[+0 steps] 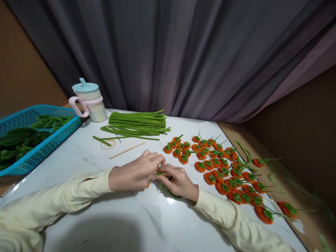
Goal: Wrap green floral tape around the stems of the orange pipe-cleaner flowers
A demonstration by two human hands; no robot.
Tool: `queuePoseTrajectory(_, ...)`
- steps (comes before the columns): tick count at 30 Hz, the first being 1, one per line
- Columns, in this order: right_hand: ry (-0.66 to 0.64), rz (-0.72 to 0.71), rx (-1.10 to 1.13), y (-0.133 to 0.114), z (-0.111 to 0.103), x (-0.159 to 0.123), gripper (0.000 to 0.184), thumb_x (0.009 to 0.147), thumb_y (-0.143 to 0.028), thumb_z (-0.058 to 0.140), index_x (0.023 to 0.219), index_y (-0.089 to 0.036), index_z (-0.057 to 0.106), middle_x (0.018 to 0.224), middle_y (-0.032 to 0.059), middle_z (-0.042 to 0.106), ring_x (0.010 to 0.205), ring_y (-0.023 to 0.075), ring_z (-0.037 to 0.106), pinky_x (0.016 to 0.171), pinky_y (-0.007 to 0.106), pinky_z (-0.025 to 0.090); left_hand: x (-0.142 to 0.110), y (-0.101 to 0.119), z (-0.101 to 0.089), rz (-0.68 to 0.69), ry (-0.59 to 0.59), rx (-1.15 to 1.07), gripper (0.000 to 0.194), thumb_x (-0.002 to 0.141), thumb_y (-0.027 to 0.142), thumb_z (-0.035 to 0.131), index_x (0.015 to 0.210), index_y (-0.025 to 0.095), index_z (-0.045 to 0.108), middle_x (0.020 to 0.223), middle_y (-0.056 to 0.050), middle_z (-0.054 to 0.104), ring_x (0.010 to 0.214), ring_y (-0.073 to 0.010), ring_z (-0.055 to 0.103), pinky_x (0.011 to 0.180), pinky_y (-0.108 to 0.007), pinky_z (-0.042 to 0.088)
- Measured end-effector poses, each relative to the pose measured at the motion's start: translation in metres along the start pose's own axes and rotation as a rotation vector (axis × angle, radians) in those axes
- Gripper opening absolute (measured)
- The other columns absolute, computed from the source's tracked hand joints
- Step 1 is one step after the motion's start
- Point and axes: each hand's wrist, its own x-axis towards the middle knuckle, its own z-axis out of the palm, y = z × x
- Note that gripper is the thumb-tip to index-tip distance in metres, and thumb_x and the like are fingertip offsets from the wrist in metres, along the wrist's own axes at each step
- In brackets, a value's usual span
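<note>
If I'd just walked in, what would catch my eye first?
Probably the orange pieces with green tops, crowded over the right side of the table. Next, the bundle of green stems by the curtain, left of them. In front, the left hand and right hand meet closely, a bit of green showing between them.

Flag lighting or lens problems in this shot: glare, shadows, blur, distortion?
Head view: a small bright glare spot on the white tabletop just below the right hand; head view: broad soft shadow lower left of centre, dim curtain; head view: pale green patches blurred at lower right; head view: cup leans, likely wide-angle distortion.
</note>
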Motion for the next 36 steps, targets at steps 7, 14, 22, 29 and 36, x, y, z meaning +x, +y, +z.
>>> queuePoseTrajectory(7,-0.044,0.098,0.115,-0.005,0.000,0.001,0.013,0.082,-0.021,0.057,0.083,-0.016,0.069,0.066,0.0028,0.066,0.058,0.0105,0.057,0.057,0.020,0.046,0.001,-0.003,-0.002,-0.136,-0.063,-0.354,0.033,0.069,0.004,0.056,0.082,0.021,0.031,0.060,0.007,0.052,0.067,-0.0137,0.048,0.062,-0.022,0.033)
queuePoseTrajectory(14,0.042,-0.004,0.077,-0.004,0.001,0.001,0.017,0.084,-0.020,0.054,0.080,-0.013,0.069,0.057,0.0034,0.060,0.056,0.0121,0.051,0.058,0.024,0.044,0.000,-0.003,-0.004,-0.186,-0.058,-0.329,0.029,0.075,0.013,0.060,0.082,0.020,0.033,0.065,0.005,0.057,0.071,-0.0148,0.050,0.066,-0.024,0.036)
queuePoseTrajectory(22,0.114,0.260,0.101,-0.005,-0.002,0.005,0.011,0.079,-0.021,0.059,0.074,-0.016,0.068,0.063,0.0021,0.064,0.055,0.0108,0.056,0.053,0.021,0.044,-0.005,0.012,-0.003,-0.073,0.102,0.259,0.008,0.084,0.016,0.053,0.077,0.016,0.049,0.083,-0.006,0.058,0.109,-0.0285,0.037,0.085,-0.041,0.030)
queuePoseTrajectory(29,0.094,0.272,0.141,-0.007,-0.002,0.003,0.009,0.079,-0.022,0.060,0.082,-0.017,0.066,0.072,0.0031,0.068,0.061,0.0117,0.061,0.058,0.021,0.048,-0.003,0.010,-0.004,-0.069,0.106,0.218,0.018,0.078,-0.001,0.046,0.069,0.014,0.051,0.078,-0.005,0.058,0.109,-0.0253,0.040,0.086,-0.041,0.026)
queuePoseTrajectory(36,0.114,-0.088,-0.035,-0.005,0.002,0.000,0.014,0.085,-0.016,0.049,0.093,-0.016,0.061,0.062,0.0028,0.059,0.059,0.0132,0.052,0.060,0.026,0.046,0.000,-0.008,-0.006,-0.137,-0.046,-0.066,0.011,0.071,0.010,0.063,0.062,0.016,0.061,0.081,-0.001,0.056,0.102,-0.0222,0.044,0.090,-0.038,0.025)
